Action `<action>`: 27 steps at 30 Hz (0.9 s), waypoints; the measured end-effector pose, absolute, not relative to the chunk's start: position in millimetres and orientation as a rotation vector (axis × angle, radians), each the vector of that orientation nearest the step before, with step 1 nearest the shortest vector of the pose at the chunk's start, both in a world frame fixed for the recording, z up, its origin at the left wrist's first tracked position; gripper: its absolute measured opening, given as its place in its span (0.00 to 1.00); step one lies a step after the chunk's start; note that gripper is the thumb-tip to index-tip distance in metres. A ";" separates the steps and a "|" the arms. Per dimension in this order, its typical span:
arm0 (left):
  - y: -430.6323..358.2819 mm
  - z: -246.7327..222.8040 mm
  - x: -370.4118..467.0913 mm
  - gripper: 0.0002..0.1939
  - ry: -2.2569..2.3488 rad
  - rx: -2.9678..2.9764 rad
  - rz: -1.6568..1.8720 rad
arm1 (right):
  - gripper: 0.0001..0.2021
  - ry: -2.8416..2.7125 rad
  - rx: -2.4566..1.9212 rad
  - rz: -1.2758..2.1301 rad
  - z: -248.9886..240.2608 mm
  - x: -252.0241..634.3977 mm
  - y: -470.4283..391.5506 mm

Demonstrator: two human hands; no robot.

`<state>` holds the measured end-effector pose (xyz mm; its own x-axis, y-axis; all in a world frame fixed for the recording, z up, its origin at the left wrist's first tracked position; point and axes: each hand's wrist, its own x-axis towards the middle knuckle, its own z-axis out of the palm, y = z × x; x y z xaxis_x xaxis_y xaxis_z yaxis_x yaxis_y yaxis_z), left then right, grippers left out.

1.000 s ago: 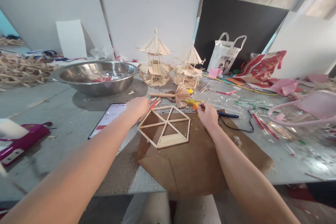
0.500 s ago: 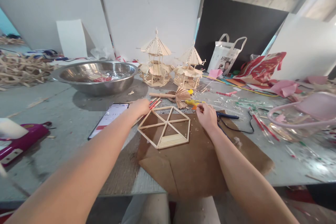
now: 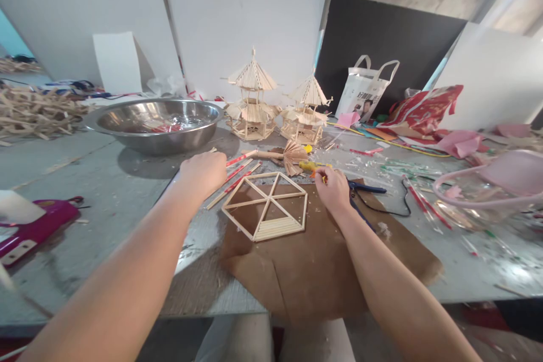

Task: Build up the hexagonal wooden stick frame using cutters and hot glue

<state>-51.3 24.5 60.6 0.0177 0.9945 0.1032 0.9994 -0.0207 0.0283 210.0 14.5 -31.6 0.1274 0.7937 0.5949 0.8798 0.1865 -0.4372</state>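
Observation:
My left hand is closed, its fingers mostly hidden, over the spot by the phone. A thin dark edge of the phone shows left of my wrist; it looks tilted up in my grasp. Beside that hand lie red-and-white straws and thin sticks. A hexagonal stick frame with spokes, one section filled with sticks, lies between my hands on a brown sheet. My right hand is pinched shut at the frame's right, near a yellow-and-orange tool; what it pinches is unclear. Dark blue handles lie beside it.
Two stick pagodas stand at the back, beside a steel basin. A folded paper fan lies in front of them. A pink-rimmed clear container and scattered straws are at right; a purple power strip is at left.
My left hand has moved left from the straws to the phone, whose flat white screen no longer shows. The straws are now uncovered. My right hand has barely shifted.

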 end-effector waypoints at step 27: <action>-0.9 -1.5 7.6 0.20 -1.700 -2.958 -0.774 | 0.13 -0.933 -0.784 1.253 -27.1 180.1 4.5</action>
<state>7.6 -0.9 -1.5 0.4480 0.8730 0.1927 0.7185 -0.4799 0.5035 180.1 4.5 -27.1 0.0608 0.9872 0.1473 -0.4243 0.1592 -0.8914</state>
